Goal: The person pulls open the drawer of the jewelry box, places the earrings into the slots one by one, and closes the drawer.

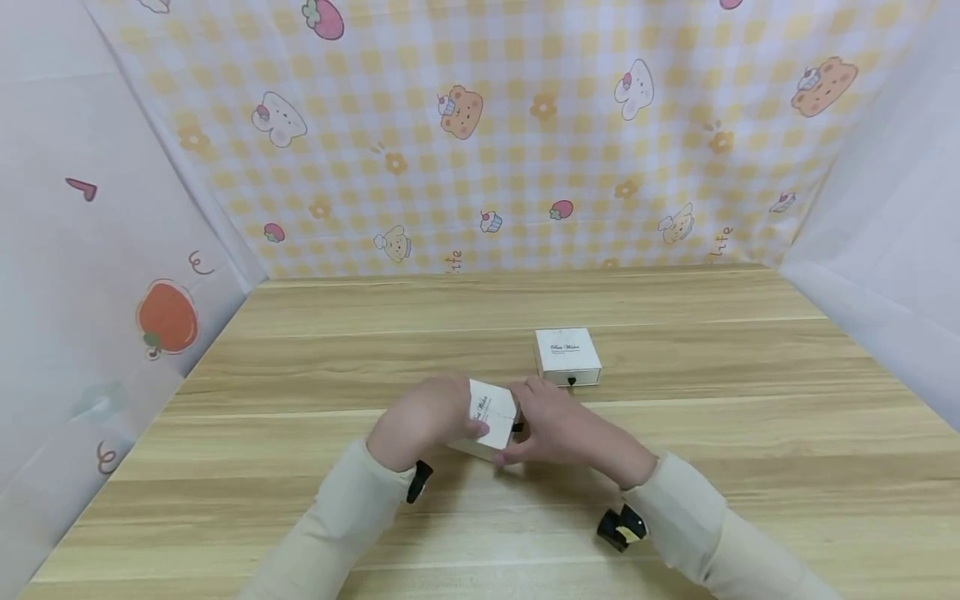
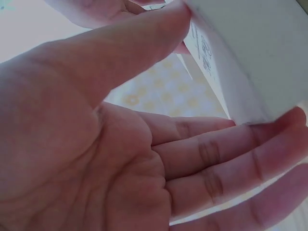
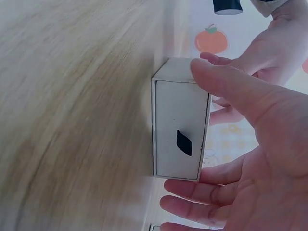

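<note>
A small white drawer box (image 1: 492, 410) with dark lettering on top sits at an angle on the wooden table. My left hand (image 1: 426, 419) grips its left part, thumb on one side and fingertips on the opposite one, as the left wrist view shows on the white box (image 2: 255, 57). At the drawer end, my right hand (image 1: 553, 427) holds the box between thumb and fingers. The right wrist view faces that end, where a black ribbon tab (image 3: 184, 143) sticks out. The drawer front looks flush with the sleeve.
A second white box (image 1: 567, 350) with similar lettering and a black tab stands just behind my right hand. The wooden table (image 1: 750, 400) extends to both sides. A yellow checked cloth (image 1: 525, 158) hangs behind it, with pale sheets (image 1: 82, 283) at the sides.
</note>
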`<state>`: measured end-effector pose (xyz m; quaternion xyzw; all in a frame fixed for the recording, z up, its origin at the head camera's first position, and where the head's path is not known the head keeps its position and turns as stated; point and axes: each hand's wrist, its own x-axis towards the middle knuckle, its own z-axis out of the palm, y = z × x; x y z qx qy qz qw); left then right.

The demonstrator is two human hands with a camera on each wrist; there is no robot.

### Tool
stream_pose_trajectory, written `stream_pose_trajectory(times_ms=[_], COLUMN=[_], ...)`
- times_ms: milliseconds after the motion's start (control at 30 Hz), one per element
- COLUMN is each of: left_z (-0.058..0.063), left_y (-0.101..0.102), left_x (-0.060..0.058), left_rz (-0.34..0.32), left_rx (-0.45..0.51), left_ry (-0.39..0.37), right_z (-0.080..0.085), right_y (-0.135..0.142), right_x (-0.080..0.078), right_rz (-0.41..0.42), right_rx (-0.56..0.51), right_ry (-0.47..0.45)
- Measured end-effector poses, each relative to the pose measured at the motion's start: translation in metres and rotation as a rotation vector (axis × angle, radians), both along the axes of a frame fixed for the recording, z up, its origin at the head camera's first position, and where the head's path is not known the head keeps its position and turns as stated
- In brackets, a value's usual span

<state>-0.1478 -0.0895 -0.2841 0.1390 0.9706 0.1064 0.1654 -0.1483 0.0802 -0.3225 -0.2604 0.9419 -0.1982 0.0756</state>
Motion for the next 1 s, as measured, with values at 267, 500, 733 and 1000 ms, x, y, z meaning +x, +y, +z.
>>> stream_pose_trajectory(times_ms=[267, 500, 733, 1000], left_z=[0.002, 0.005, 0.008, 0.011], left_y=[0.004, 0.010, 0.011, 0.010], left_x=[0.009, 0.014, 0.020, 0.024], left_rz=[-0.027, -0.007, -0.025, -0.043], left_rx=[-0.006, -0.066, -0.033, -0.001], left_ry=[0.020, -0.004, -0.027, -0.034], right_z=[-0.001, -0.001, 0.002, 0.003], right_y=[0.012, 0.022, 0.030, 0.037], right_x=[0.001, 0.001, -0.002, -0.003], right_rz=[0.032, 0.051, 0.077, 0.118], right_rx=[-0.045, -0.049, -0.031, -0.047], right_ry=[-0.032, -0.083, -0.146, -0.175])
